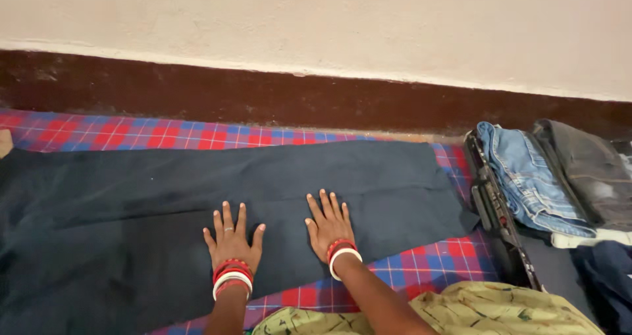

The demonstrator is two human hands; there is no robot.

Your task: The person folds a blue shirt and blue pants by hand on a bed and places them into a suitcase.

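A large dark navy cloth garment (197,203) lies spread flat across a red and blue checked bedsheet (131,132), and everything else here can be placed by it. The person's left hand (232,238) rests palm down on the near part of the garment, fingers spread and pointing away toward the wall, a ring on one finger and red and white bangles (232,278) at the wrist. The right hand (329,224) lies just beside it, also flat with the fingers splayed, pressing on the fabric close to its near edge. Neither hand has closed around anything; both are fully open and simply press down on the cloth. From how things lie, the garment looks already laid out lengthwise and mostly smoothed, with a fold line or seam running along it past the fingertips; some soft rumples show on its left part, so I would judge the flattening partly done and any further folding not yet made. Beyond the garment's far edge the sheet meets a dark brown painted band (263,98) at the foot of a pale plastered wall (329,19). Off the garment's right end sits an open black suitcase (495,216), holding folded light blue jeans (526,177) and a folded dark grey pair of jeans (589,170) beside them. On the near side of the garment, by the person's arms, a yellow-green patterned fabric (474,309) shows at the bottom of the view.
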